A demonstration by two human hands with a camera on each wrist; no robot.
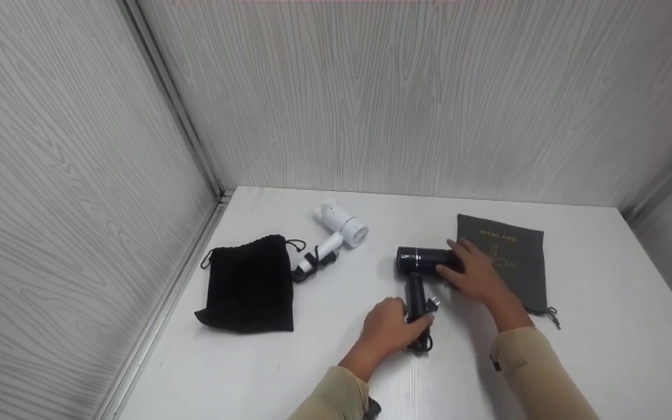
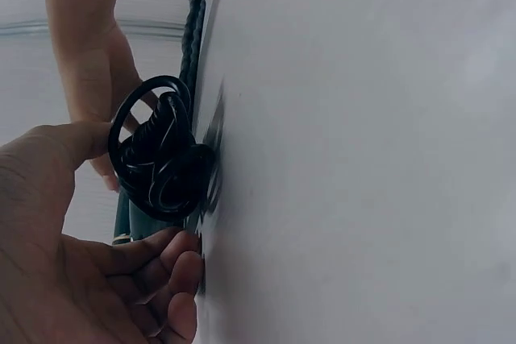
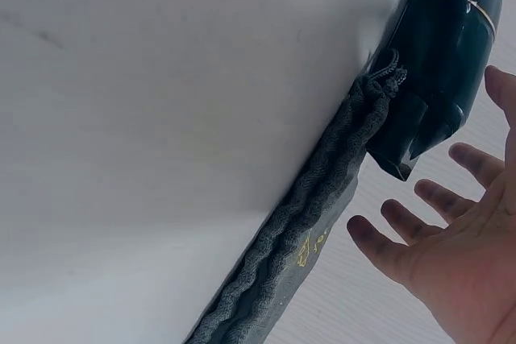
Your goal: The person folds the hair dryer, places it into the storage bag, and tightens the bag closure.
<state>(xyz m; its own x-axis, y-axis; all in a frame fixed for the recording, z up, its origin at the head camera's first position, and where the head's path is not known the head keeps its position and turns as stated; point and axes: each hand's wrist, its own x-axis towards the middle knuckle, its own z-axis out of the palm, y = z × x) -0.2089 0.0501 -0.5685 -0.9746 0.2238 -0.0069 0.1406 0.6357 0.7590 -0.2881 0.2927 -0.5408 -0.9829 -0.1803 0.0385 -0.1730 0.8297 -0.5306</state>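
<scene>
A black hair dryer [image 1: 420, 261] lies on the white table [image 1: 604, 326], its handle pointing toward me. My left hand [image 1: 391, 326] grips the lower end of the handle, where the black cord [image 2: 161, 159] is coiled; thumb and fingers [image 2: 179, 259] curl round it. A plug [image 1: 434, 303] sticks out beside the handle. My right hand [image 1: 476, 274] hovers at the rear of the dryer's barrel [image 3: 435, 62] with fingers [image 3: 387, 243] straight and spread, holding nothing. Under that hand lies a flat grey-green drawstring pouch [image 1: 514, 262], whose edge [image 3: 306, 231] shows in the right wrist view.
A black drawstring pouch [image 1: 248, 283] lies at the left of the table. Beside it is a white hair dryer [image 1: 342, 230] with a bundled cord. Grey wood-grain walls close the table in on the left, back and right.
</scene>
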